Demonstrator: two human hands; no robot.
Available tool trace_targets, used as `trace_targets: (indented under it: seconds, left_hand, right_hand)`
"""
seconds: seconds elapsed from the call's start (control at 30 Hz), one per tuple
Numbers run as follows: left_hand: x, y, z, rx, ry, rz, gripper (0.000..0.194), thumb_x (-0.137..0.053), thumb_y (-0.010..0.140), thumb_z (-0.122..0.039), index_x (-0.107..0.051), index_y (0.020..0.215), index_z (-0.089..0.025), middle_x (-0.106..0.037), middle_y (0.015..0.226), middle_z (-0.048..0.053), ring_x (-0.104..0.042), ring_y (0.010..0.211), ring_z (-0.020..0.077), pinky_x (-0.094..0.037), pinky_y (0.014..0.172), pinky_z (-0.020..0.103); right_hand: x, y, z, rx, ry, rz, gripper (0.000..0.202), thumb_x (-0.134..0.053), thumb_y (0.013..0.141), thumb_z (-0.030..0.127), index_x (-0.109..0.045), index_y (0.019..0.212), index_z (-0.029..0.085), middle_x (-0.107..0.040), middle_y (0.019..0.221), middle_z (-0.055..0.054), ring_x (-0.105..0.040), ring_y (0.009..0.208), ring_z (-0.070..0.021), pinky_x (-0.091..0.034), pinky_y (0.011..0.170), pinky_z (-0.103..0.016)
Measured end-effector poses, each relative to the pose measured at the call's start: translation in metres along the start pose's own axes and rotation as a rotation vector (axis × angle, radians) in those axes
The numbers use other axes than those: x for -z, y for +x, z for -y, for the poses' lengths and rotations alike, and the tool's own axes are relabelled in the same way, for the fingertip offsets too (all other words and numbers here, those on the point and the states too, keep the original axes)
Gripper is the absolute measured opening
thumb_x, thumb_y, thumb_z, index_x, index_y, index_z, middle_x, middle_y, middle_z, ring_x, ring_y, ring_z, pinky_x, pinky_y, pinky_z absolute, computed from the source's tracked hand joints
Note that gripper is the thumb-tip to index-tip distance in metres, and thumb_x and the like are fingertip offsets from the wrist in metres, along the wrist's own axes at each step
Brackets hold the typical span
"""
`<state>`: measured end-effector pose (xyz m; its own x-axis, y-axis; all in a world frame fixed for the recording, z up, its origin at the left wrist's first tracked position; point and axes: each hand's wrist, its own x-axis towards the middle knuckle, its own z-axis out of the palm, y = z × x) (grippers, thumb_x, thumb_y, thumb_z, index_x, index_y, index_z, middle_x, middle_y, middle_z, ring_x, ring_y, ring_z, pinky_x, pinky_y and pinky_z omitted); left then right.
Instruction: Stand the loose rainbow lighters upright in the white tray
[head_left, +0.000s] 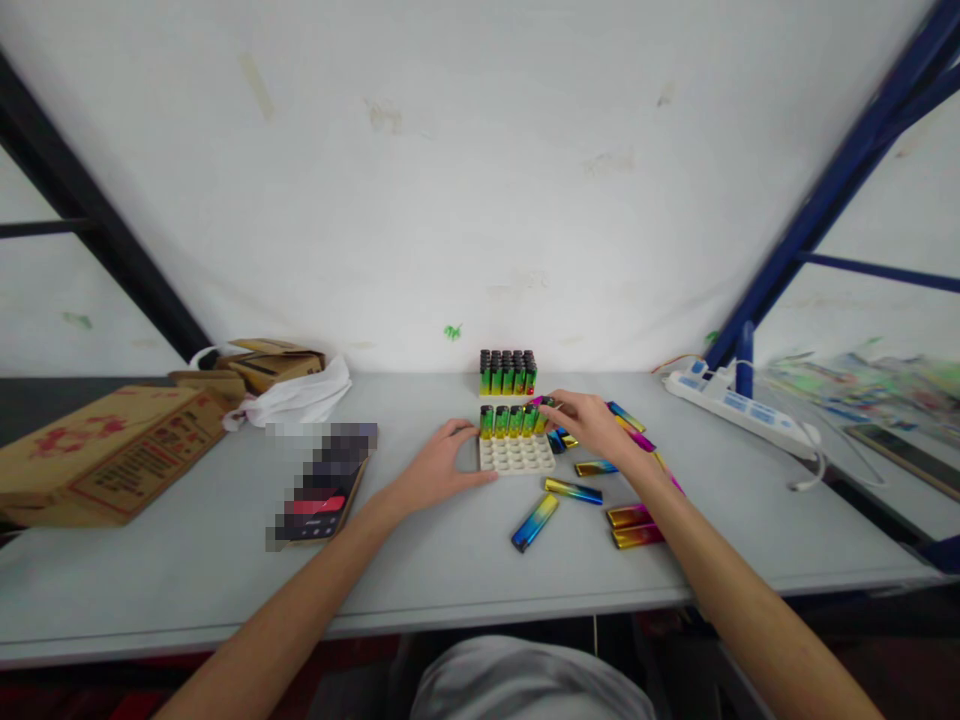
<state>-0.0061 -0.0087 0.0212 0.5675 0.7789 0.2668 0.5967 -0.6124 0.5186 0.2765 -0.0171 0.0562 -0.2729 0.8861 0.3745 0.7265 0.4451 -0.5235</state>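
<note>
A white tray point(517, 456) with rows of holes sits near the middle of the grey table point(187, 560), toward the far edge. Its back row holds upright lighters point(512, 420). The left hand point(439, 468) lies flat beside the tray's left side, fingers spread, fingertips touching its near left corner. The right hand point(592, 425) reaches over the tray's right end and pinches a pink lighter point(538, 402) above the back row. Loose lighters point(574, 491) lie scattered right of the tray. A full tray of lighters point(508, 373) stands at the far edge. A power strip point(739, 410) lies toward the far right corner, cardboard boxes point(112, 450) at the left edge.
</note>
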Motion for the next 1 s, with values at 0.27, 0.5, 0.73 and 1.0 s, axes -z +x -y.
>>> trace_targets:
  seconds: [0.27, 0.5, 0.73, 1.0]
  left_hand:
    - [0.0, 0.0, 0.001, 0.0, -0.01, 0.008, 0.068, -0.071, 0.076, -0.059, -0.059, 0.128, -0.018, -0.057, 0.132, 0.012, -0.054, 0.125, 0.0291, -0.04, 0.114, 0.044]
    - [0.0, 0.0, 0.003, 0.002, -0.019, -0.003, 0.067, -0.07, 0.076, -0.061, -0.059, 0.129, -0.02, -0.057, 0.133, 0.011, -0.054, 0.125, 0.0298, -0.041, 0.114, 0.047]
    - [0.0, 0.001, 0.005, 0.011, -0.003, 0.009, 0.071, -0.069, 0.076, -0.064, -0.059, 0.129, -0.019, -0.056, 0.134, 0.012, -0.054, 0.126, 0.0307, -0.04, 0.115, 0.047]
    - [0.002, 0.0, 0.004, 0.007, 0.001, 0.007, 0.069, -0.07, 0.076, -0.063, -0.059, 0.129, -0.02, -0.057, 0.133, 0.011, -0.055, 0.125, 0.0298, -0.041, 0.114, 0.046]
  right_hand:
    - [0.01, 0.001, -0.003, 0.059, 0.02, 0.187, 0.028, -0.05, 0.098, 0.042, -0.066, 0.097, 0.019, -0.075, 0.086, -0.007, -0.067, 0.075, -0.0208, -0.046, 0.069, -0.029]
    - [0.012, -0.002, -0.021, 0.102, -0.062, 0.111, 0.03, -0.065, 0.088, 0.043, -0.07, 0.105, 0.019, -0.07, 0.098, -0.009, -0.062, 0.076, -0.0192, -0.049, 0.077, -0.033]
    - [0.074, -0.045, -0.037, -0.068, -0.103, 0.106, 0.031, -0.06, 0.089, 0.045, -0.074, 0.1, 0.02, -0.073, 0.101, -0.01, -0.067, 0.09, -0.0248, -0.05, 0.083, -0.037]
    - [0.082, -0.083, -0.06, -0.14, -0.19, 0.208, 0.036, -0.062, 0.087, 0.046, -0.071, 0.112, 0.021, -0.071, 0.107, -0.011, -0.065, 0.095, -0.0254, -0.049, 0.088, -0.037]
